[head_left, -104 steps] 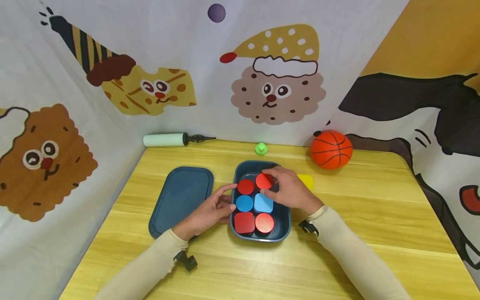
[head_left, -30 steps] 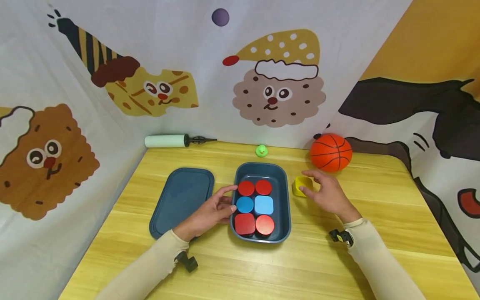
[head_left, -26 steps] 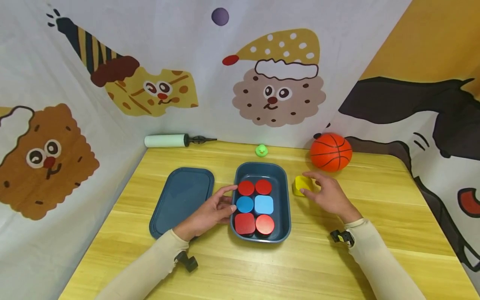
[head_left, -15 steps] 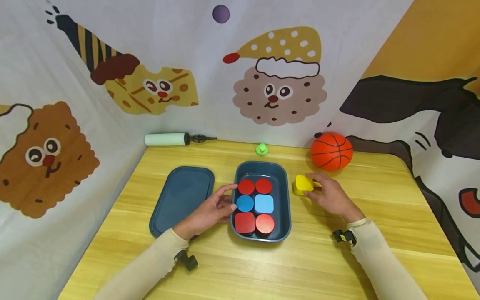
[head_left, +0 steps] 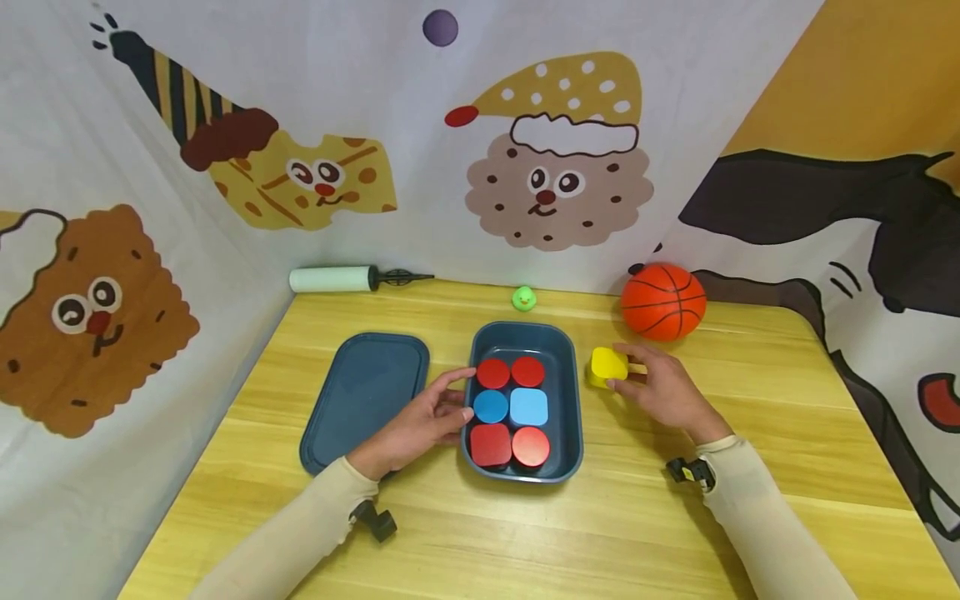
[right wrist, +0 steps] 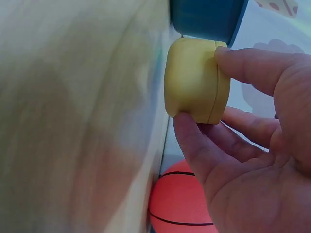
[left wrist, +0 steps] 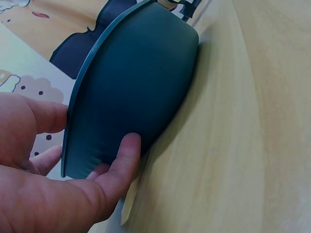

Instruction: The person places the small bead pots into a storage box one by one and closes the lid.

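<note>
My right hand (head_left: 665, 390) pinches a small yellow lidded box (head_left: 609, 365) between thumb and fingers, just right of a dark blue tray-like container (head_left: 562, 425). In the right wrist view the box (right wrist: 192, 80) shows a seam near its lid. My left hand (head_left: 412, 427) rests its fingertips against the container's left wall, as the left wrist view also shows, with the thumb on the outer side (left wrist: 141, 73). Inside the container stand two rows of lidded boxes: round red ones (head_left: 492, 373), a round blue one (head_left: 491, 406), a square light blue one (head_left: 528, 407) and a square red one (head_left: 491, 445).
A dark blue flat lid (head_left: 363, 400) lies left of the container, partly behind my left hand. Along the back edge are a pale green hand pump (head_left: 333, 279), a green toy duck (head_left: 523, 298) and an orange toy basketball (head_left: 663, 302). Printed cloth hangs behind the wooden table.
My right hand left the red round box in the container, moved right to the yellow box and took hold of it. The yellow box has risen slightly. My left hand stays put.
</note>
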The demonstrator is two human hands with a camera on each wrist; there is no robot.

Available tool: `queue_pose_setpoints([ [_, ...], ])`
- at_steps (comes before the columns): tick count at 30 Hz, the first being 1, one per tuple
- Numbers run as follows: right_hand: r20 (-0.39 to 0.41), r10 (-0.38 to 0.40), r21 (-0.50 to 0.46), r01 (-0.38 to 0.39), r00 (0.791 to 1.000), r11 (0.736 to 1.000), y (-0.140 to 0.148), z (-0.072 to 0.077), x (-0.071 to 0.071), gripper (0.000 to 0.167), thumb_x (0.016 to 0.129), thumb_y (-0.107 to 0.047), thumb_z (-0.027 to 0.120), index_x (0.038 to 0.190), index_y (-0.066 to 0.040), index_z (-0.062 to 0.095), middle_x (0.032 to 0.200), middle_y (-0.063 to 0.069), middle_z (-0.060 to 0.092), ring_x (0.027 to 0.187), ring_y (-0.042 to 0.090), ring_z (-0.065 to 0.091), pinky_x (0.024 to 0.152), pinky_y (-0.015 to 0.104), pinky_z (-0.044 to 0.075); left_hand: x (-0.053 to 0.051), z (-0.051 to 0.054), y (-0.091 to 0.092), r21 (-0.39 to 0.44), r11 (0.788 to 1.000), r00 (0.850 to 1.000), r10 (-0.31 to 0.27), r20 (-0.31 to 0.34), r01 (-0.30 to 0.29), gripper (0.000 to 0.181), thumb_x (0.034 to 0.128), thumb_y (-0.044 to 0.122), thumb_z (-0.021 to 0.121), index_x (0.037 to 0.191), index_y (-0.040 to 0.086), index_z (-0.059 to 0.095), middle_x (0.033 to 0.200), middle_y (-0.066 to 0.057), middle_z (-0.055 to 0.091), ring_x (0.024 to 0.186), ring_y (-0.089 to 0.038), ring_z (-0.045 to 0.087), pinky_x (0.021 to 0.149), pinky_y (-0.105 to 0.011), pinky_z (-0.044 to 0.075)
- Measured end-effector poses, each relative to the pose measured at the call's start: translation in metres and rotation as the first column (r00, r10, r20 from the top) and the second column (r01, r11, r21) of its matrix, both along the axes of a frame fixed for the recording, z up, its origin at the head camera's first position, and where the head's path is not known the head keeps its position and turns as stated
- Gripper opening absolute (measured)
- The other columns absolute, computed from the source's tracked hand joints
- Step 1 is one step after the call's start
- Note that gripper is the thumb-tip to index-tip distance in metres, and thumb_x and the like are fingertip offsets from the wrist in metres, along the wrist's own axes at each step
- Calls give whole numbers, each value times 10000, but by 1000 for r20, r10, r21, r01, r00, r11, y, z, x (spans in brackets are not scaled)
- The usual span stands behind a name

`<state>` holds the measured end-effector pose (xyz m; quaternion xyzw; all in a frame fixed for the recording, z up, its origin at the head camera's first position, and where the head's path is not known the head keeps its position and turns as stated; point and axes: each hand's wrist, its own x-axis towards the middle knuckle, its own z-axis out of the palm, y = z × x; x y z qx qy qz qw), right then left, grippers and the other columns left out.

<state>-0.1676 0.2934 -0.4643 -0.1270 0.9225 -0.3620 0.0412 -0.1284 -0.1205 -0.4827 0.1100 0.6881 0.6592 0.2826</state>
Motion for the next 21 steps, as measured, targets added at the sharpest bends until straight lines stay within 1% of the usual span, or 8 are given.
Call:
queue_pose_setpoints([
  [4,-14,-3,-23,3,1000,1000,-2,8,0,615,950,-109,801,1476,53,527,1386,228,580,1251,417,599,994,531,572,0,-1,0,-6,1000,1000,4,-4,-4,653,1085,206,625,1651,309,317,1494,-217,482,1209,-229,637,953,-438,621],
  [10,-71,-11,-48,8,997,999,-7,17,-4,610,938,-127,818,1453,62,550,1360,223,588,1206,419,638,958,539,587,1,1,0,-9,1000,1000,8,-2,-8,651,1085,200,623,1651,311,319,1487,-214,482,1202,-226,634,949,-436,623],
  [17,-90,-25,-47,20,996,999,-17,31,-6,628,934,-150,828,1469,31,554,1390,200,590,1206,391,648,954,545,592,2,1,0,-2,1000,1000,5,0,-5,647,1087,203,621,1650,308,320,1488,-220,476,1195,-226,636,946,-434,623],
  [21,-124,-31,-70,23,992,997,-24,40,-7,621,932,-161,834,1465,18,568,1379,187,603,1199,376,648,950,524,596,1,1,-1,0,1000,1000,1,-2,-1,648,1087,211,623,1651,305,319,1478,-219,475,1189,-226,633,949,-437,623],
])
